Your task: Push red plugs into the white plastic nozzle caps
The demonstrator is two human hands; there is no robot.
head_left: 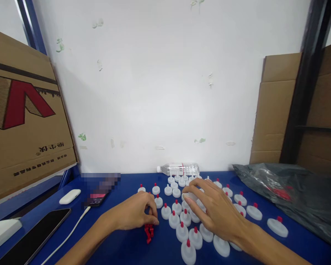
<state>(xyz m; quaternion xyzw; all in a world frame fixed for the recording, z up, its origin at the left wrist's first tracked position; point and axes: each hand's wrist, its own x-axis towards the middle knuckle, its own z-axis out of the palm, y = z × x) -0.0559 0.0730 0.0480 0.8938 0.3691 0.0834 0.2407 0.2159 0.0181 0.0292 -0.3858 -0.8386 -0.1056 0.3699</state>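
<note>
My left hand (pixel 136 211) rests low over a small pile of red tips (pixel 148 235), its thumb and fingers curled together on them; the pinched part is partly hidden. My right hand (pixel 213 208) reaches over the group of white caps, with thumb and forefinger closed around one white nozzle cap (pixel 191 196). Many round white caps stand on the blue table between and around both hands. Several carry a red tip on the spout, such as a red-tipped cap (pixel 188 252) in front. Towards the back, bare-spout caps (pixel 168 189) stand grouped together.
A clear plastic bottle (pixel 179 169) lies against the wall. Dark plastic sheeting (pixel 300 206) with a bag of red pieces (pixel 281 193) covers the right side. Phones (pixel 33 239), a white cable (pixel 68 235) and a white case (pixel 70 196) lie left, beside a cardboard box (pixel 27 110).
</note>
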